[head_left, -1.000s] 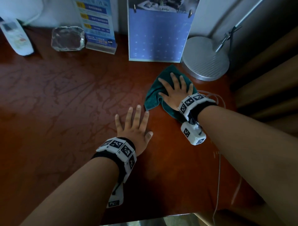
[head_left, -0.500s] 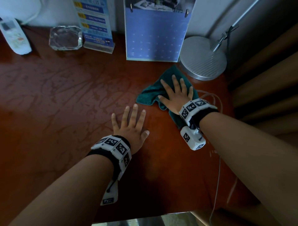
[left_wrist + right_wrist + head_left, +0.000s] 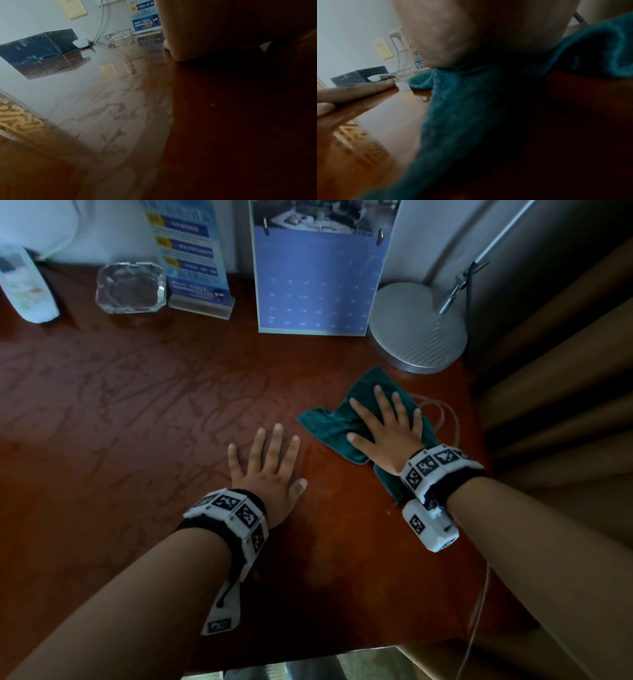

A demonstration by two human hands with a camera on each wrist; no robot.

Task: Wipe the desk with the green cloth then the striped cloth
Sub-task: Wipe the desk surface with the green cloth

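Along the far edge of the glossy reddish-brown wooden desk (image 3: pixel 137 412) stand a white remote control (image 3: pixel 24 289), a clear glass ashtray (image 3: pixel 130 287), a blue leaflet stand (image 3: pixel 191 258), a blue desk calendar (image 3: pixel 318 278) and, far right, a round silver lamp base (image 3: pixel 418 326) just beyond the cloth. The rumpled dark green terry cloth (image 3: pixel 329 422) lies right of centre, its long axis running from far left to near right. The right hand (image 3: pixel 387 429) presses flat on it, fingers straight and spread. The left hand (image 3: pixel 267 470) rests flat on bare wood just left of the cloth, fingers relaxed, holding nothing
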